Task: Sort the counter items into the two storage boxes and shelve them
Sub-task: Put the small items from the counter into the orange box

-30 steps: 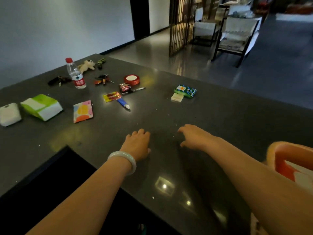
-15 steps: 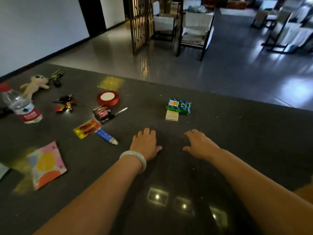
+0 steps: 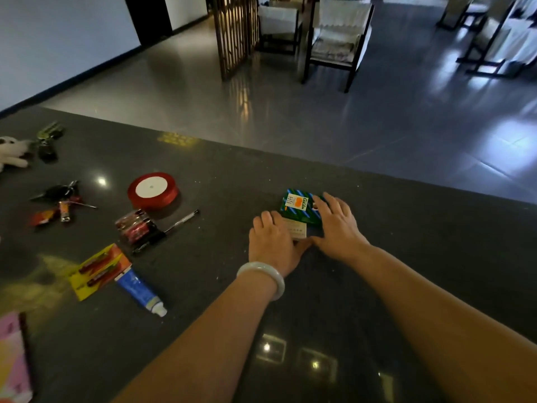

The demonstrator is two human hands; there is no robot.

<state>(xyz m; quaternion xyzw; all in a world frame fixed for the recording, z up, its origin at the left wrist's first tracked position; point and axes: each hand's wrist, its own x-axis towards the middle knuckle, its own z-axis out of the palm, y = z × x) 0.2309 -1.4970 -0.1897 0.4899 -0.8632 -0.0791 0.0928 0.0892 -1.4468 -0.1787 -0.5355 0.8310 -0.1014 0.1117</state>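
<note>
A green and blue striped carton (image 3: 296, 207) lies on the dark counter (image 3: 406, 257) with a small beige box (image 3: 297, 230) touching its near side. My left hand (image 3: 273, 242), with a white bangle on the wrist, rests against the beige box from the left, thumb under its near edge. My right hand (image 3: 337, 225) lies flat with spread fingers over the carton's right part. Neither item is lifted. No storage box is in view.
Left of my hands lie a red ribbon roll (image 3: 152, 190), a pen (image 3: 168, 229), a red packet (image 3: 133, 226), a battery pack (image 3: 97, 270), a blue tube (image 3: 139, 292), keys (image 3: 58, 199), a plush toy (image 3: 11, 151) and a pink pack (image 3: 13, 359). Chairs stand beyond the counter's far edge.
Both hands moved forward from the bare counter to the carton and beige box and now touch them. The view has shifted right and closer.
</note>
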